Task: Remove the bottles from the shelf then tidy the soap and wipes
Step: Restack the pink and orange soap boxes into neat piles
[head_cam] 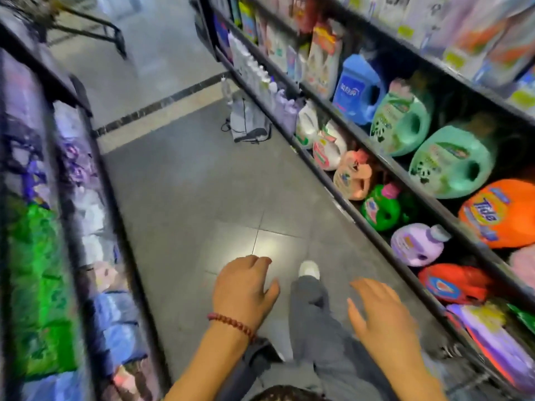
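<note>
I look down a shop aisle, and the view is blurred by motion. My left hand, with a bead bracelet on its wrist, hangs over the floor with loosely curled fingers and holds nothing. My right hand is spread open beside it, empty, left of the right-hand shelf. That shelf holds detergent bottles: a blue one, two green ones, an orange Tide bottle, a purple one. White and lilac bottles line the shelf's far end.
A left-hand shelf carries green and blue soft packs. A grey bag with a cord sits on the tiled floor by the right shelf. My leg and white shoe are below my hands. A cart frame stands far back.
</note>
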`<action>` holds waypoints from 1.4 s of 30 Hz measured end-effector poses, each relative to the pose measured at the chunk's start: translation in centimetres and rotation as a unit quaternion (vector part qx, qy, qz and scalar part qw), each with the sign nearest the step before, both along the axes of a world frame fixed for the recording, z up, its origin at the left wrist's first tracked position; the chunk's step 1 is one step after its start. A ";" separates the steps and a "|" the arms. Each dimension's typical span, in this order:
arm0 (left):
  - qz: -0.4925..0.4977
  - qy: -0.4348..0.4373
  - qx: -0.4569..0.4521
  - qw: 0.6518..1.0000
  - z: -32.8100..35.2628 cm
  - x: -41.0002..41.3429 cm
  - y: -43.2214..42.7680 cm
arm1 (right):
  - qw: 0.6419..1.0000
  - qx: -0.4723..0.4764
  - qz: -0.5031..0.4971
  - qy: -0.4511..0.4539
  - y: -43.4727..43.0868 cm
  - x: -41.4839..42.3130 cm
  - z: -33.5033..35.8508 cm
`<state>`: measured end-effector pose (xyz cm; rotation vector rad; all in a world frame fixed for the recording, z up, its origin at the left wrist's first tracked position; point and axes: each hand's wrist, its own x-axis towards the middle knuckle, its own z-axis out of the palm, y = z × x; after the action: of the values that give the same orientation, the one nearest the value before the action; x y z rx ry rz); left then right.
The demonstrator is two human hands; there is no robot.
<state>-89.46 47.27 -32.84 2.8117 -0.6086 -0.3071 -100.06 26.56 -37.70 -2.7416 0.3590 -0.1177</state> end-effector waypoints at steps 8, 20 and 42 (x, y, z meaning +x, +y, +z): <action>0.022 0.000 -0.001 1.000 0.4 18.3 -7.2 | 1.000 -0.018 -0.005 -0.023 -7.4 19.8 1.7; 0.072 0.003 0.018 0.997 -2.7 44.0 -3.4 | 0.997 -0.058 0.003 -0.054 -8.3 49.7 2.2; -0.384 -0.220 -0.330 0.834 17.1 79.1 -26.6 | 0.894 -0.172 -0.302 -0.285 -14.8 68.5 18.0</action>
<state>-10.39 20.71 -15.79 1.8427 -1.5817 0.3797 -31.59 11.75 -19.73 -2.6362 1.0760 -1.2155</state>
